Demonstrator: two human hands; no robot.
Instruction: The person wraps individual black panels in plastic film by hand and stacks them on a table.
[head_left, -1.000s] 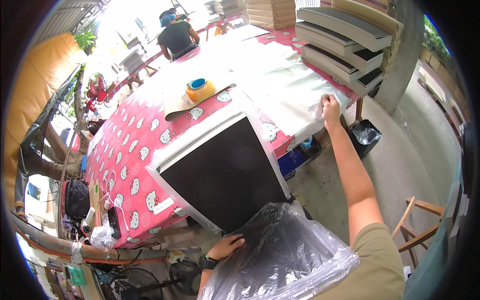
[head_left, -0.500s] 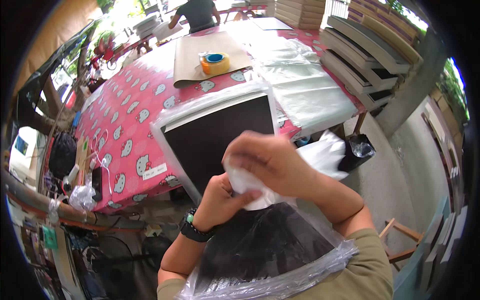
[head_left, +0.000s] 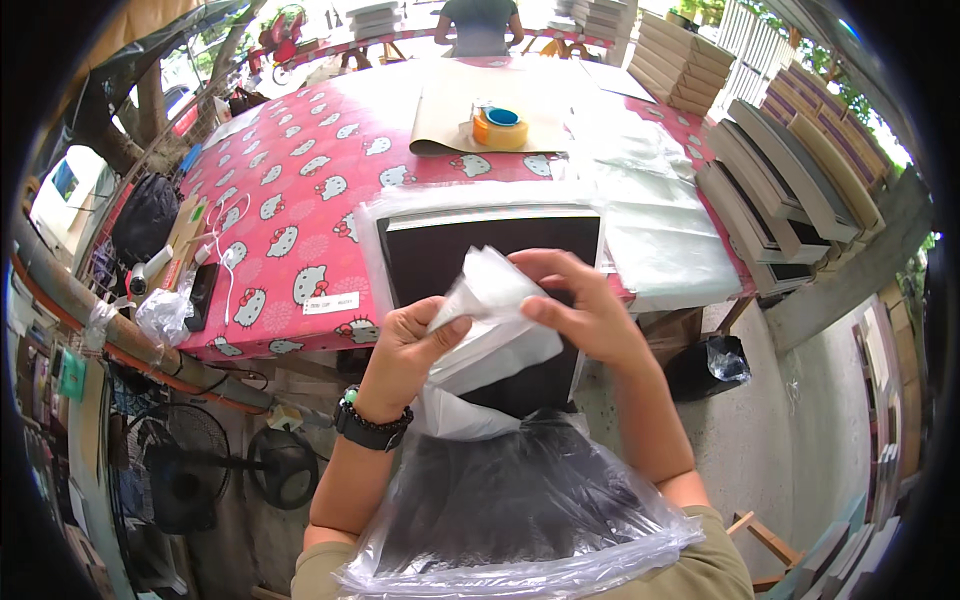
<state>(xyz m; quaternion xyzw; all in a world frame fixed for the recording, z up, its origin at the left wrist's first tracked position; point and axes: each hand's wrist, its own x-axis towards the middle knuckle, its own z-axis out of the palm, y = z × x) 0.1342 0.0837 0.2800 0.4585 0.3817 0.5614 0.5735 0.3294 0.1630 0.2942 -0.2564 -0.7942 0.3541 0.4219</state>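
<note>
My left hand (head_left: 408,345) is closed, pinching a crumpled thin white plastic sheet (head_left: 483,295) between thumb and fingers. From the other side, my right hand (head_left: 585,305) holds the sheet's right edge, its thumb on the sheet and its index finger curved above. Lower folds of the sheet hang toward my front. Beneath and beyond my hands, a flat black panel (head_left: 440,245) with a pale border lies in clear plastic wrap at the table's near edge. Clear plastic over something black (head_left: 540,490) covers my front.
The pink patterned table (head_left: 290,265) bears brown paper (head_left: 440,110) with a tape roll (head_left: 500,128) on it. Clear plastic sheets (head_left: 665,220) lie at right, beside stacked panels (head_left: 765,190). A fan (head_left: 185,470) stands low left, a black bin (head_left: 708,368) right. Another person (head_left: 480,28) is beyond.
My right hand has moved right and away from the left hand, baring more of the white sheet between them. The view has turned, so the table appears shifted rightward.
</note>
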